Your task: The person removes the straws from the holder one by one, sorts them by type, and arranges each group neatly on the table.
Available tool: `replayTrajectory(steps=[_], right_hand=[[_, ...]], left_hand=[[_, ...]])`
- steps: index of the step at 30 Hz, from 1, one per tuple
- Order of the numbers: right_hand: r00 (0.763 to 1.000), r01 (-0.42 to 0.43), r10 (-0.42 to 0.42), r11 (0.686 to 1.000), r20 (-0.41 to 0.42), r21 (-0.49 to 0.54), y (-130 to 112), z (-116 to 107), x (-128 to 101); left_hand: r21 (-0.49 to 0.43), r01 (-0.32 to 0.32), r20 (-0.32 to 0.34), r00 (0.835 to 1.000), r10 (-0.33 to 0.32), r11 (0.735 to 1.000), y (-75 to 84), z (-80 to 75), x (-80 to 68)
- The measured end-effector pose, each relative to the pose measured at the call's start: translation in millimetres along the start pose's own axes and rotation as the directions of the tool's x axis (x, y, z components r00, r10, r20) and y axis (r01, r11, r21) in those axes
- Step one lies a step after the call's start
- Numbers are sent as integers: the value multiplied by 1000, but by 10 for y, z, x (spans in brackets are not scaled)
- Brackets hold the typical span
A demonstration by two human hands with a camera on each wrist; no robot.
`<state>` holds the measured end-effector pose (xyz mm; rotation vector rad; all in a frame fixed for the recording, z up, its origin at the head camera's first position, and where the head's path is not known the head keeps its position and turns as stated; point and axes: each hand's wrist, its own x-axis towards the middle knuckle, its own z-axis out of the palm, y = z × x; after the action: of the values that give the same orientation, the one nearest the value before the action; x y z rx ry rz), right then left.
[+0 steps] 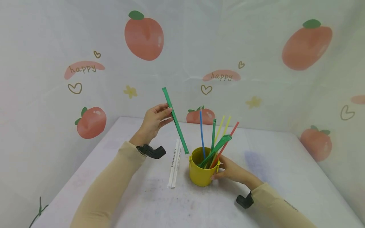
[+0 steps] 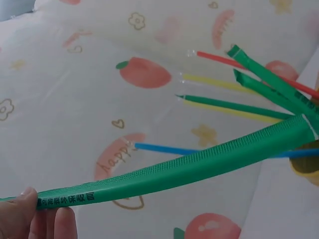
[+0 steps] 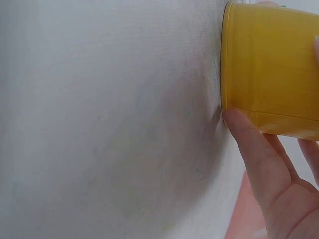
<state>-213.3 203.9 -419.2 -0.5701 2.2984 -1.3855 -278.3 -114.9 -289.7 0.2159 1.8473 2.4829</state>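
Note:
My left hand (image 1: 154, 122) pinches a green wrapped straw (image 1: 176, 122) between thumb and fingers. The straw is raised and slants down to the right, its lower end close by the rim of a small yellow bucket (image 1: 199, 177). In the left wrist view, dark lettering runs along the green wrapped straw (image 2: 164, 181) near the fingertips. My right hand (image 1: 232, 171) grips the bucket's right side, thumb toward the front; the right wrist view shows the thumb low on the bucket's wall (image 3: 274, 64). Standing in the bucket are a blue straw (image 1: 201, 133), a red straw (image 1: 229, 139), yellow straws (image 1: 219, 129) and green wrapped straws (image 1: 218, 148).
White wrapped straws (image 1: 174, 167) lie on the white-covered table (image 1: 137, 202), left of the bucket. Behind the table hangs a pale cloth printed with peaches (image 1: 144, 38) and hearts. A dark green twisted tie (image 1: 40, 209) shows at the lower left.

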Motion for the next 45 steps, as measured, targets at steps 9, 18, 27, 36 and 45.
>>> replayTrajectory(steps=[9,18,27,36,45], right_hand=[[1000,-10,10,1000,-3,-3,-2,-1,-17],[1000,7,-7,1000,-2,-4,23,-4,-2],[1000,8,-8,1000,-2,2,17,-3,0],[1000,3,-3,1000,-2,4,-5,2,-12],[1000,14,-14,1000,-1,2,-2,2,-14]], left_hand=[[70,46,-37,998,-44,996,-134,-112,6],[173,108,-30,994,-104,979,-301,-229,55],[308,189,-39,982,-186,932,-518,-363,84],[445,246,-49,967,-251,861,-804,-449,83],[488,330,-100,941,-324,808,-1038,-438,76]])
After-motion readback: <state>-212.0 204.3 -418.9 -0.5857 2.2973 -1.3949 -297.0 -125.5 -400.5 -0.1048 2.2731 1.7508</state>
